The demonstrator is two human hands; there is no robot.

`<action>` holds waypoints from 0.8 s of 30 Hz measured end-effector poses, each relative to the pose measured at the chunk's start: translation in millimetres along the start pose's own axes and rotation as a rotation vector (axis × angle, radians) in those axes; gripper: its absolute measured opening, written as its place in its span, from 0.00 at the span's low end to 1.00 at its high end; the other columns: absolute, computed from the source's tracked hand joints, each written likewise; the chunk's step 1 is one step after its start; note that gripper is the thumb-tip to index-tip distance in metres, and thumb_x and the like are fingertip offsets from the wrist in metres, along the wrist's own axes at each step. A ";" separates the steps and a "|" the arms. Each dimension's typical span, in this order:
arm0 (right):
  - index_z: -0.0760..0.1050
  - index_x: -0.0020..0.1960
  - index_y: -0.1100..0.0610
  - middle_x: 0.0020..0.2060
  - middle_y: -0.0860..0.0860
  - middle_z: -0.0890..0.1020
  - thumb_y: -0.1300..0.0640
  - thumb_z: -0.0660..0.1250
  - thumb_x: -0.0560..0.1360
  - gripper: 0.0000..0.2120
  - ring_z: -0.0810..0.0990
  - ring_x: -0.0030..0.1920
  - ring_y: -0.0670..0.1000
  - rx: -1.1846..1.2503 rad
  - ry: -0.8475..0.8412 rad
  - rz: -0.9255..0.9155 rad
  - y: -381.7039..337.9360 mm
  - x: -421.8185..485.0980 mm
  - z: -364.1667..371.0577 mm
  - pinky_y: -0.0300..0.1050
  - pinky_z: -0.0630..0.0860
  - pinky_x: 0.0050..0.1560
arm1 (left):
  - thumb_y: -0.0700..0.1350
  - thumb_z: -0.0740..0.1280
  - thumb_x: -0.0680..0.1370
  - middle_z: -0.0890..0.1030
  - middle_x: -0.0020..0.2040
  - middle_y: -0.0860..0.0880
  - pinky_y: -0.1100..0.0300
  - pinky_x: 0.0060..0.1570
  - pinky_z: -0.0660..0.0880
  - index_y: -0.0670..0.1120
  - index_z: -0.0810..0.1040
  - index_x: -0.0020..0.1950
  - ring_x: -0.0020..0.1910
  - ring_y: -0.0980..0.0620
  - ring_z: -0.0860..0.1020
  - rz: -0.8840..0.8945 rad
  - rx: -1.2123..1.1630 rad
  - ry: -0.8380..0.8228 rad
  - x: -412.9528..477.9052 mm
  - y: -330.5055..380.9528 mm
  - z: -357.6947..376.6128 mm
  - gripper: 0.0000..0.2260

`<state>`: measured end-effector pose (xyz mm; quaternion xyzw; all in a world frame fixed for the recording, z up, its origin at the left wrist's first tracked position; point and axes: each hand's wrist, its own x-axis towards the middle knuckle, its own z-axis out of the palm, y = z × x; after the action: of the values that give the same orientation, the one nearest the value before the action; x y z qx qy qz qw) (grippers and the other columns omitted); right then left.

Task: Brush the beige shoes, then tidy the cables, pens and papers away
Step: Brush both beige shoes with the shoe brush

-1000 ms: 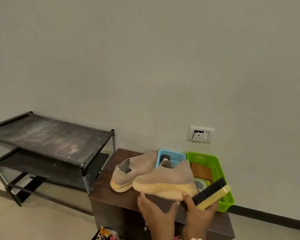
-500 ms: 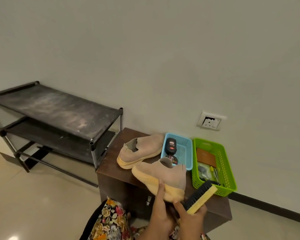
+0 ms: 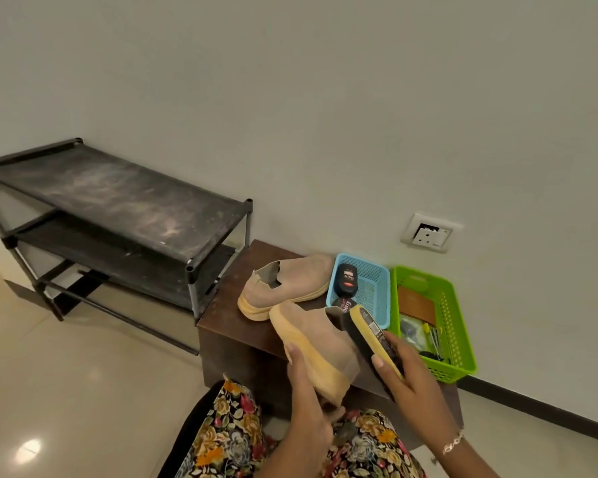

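The beige shoe (image 3: 320,346) is raised on its side over the front edge of the brown cabinet (image 3: 228,315). The left hand (image 3: 308,408) grips its lower end. The right hand (image 3: 408,370) grips the brush (image 3: 370,336) against the upper. The second shoe (image 3: 287,284) lies behind, touching the blue basket (image 3: 373,288). The green basket (image 3: 453,326) occupies the right edge. Open floor (image 3: 83,391) lies left.

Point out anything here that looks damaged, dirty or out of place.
The wall socket shows a dark gap in its upper part, as if a piece is missing. The shoe rack has pale dusty smears on its top shelf. Nothing looks spilled.
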<state>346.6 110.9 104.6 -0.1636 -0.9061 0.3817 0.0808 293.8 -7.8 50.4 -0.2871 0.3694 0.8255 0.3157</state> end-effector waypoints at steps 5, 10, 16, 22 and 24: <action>0.73 0.54 0.50 0.44 0.51 0.78 0.56 0.60 0.78 0.07 0.77 0.37 0.44 0.582 -0.152 0.249 -13.2 28.4 13.8 0.34 0.73 0.30 | 0.57 0.73 0.64 0.56 0.74 0.48 0.49 0.67 0.64 0.57 0.43 0.75 0.70 0.45 0.61 0.484 0.283 0.034 2.6 3.7 -7.3 0.49; 0.72 0.53 0.56 0.37 0.53 0.77 0.54 0.59 0.78 0.08 0.74 0.32 0.51 0.920 -0.083 0.419 -22.2 36.5 19.1 0.39 0.72 0.22 | 0.50 0.80 0.59 0.35 0.73 0.60 0.64 0.69 0.54 0.70 0.29 0.66 0.74 0.60 0.44 0.999 0.935 -0.142 25.2 -16.0 -42.9 0.62; 0.72 0.55 0.58 0.39 0.57 0.76 0.52 0.59 0.77 0.12 0.74 0.33 0.53 1.090 -0.042 0.555 -22.1 17.0 27.7 0.39 0.72 0.23 | 0.54 0.69 0.66 0.55 0.75 0.45 0.37 0.63 0.58 0.50 0.48 0.74 0.74 0.47 0.54 1.487 1.260 0.105 39.6 -6.3 -61.7 0.43; 0.70 0.60 0.43 0.53 0.43 0.76 0.40 0.64 0.71 0.19 0.76 0.51 0.40 0.273 0.043 0.067 -17.2 24.1 4.7 0.36 0.73 0.43 | 0.63 0.66 0.66 0.65 0.69 0.47 0.45 0.70 0.52 0.43 0.61 0.69 0.75 0.57 0.50 1.483 1.407 0.085 52.8 9.1 -74.5 0.38; 0.64 0.63 0.35 0.55 0.35 0.72 0.27 0.58 0.64 0.29 0.71 0.56 0.34 -0.103 -0.218 -0.240 -23.6 32.5 -3.3 0.34 0.70 0.51 | 0.63 0.65 0.68 0.65 0.68 0.46 0.48 0.71 0.51 0.41 0.63 0.67 0.75 0.55 0.53 1.518 1.396 0.038 56.0 10.9 -73.0 0.37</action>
<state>311.6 109.3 124.6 -0.0160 -0.9409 0.3379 0.0187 267.8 -54.1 -25.6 0.2561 0.8553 0.4044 -0.1982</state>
